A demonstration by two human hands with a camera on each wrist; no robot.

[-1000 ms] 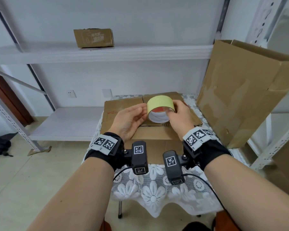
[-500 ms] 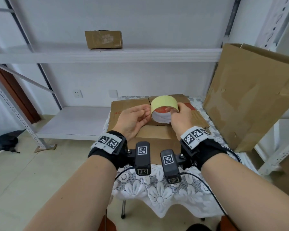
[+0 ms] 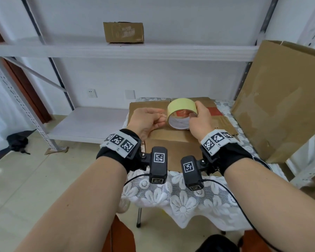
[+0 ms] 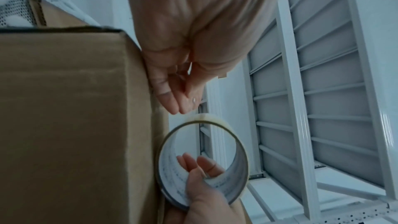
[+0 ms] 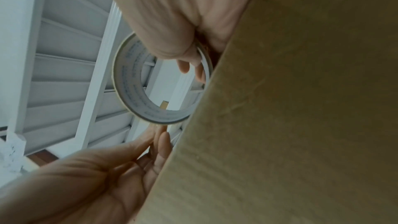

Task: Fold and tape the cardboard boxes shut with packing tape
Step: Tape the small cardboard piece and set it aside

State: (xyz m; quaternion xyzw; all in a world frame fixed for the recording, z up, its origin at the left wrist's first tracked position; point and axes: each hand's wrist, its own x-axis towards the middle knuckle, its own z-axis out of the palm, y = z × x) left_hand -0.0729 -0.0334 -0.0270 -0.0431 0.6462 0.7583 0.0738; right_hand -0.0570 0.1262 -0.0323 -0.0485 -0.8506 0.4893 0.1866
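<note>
A yellowish packing tape roll [image 3: 180, 108] is held upright just above a flat brown cardboard box [image 3: 171, 140] on the small table. My right hand [image 3: 193, 115] grips the roll, thumb on the outside and fingers [image 4: 193, 164] hooked through its white core [image 5: 133, 81]. My left hand [image 3: 162, 118] sits just left of the roll, its thumb and fingertips [image 4: 178, 106] pressed together in a pinch at the roll's rim, on what looks like the clear tape end. The box's side [image 4: 64, 108] fills much of both wrist views.
A large open cardboard box [image 3: 280, 99] stands against the table's right side. A small closed box [image 3: 124, 32] sits on the upper white shelf [image 3: 62, 50]; a lower shelf [image 3: 89, 122] lies left of the table. A lace cloth [image 3: 180, 193] hangs over the front edge.
My left fingertips have drawn a little leftward off the roll, leaving a small gap. The right hand keeps its grip on the roll, and the view has shifted slightly.
</note>
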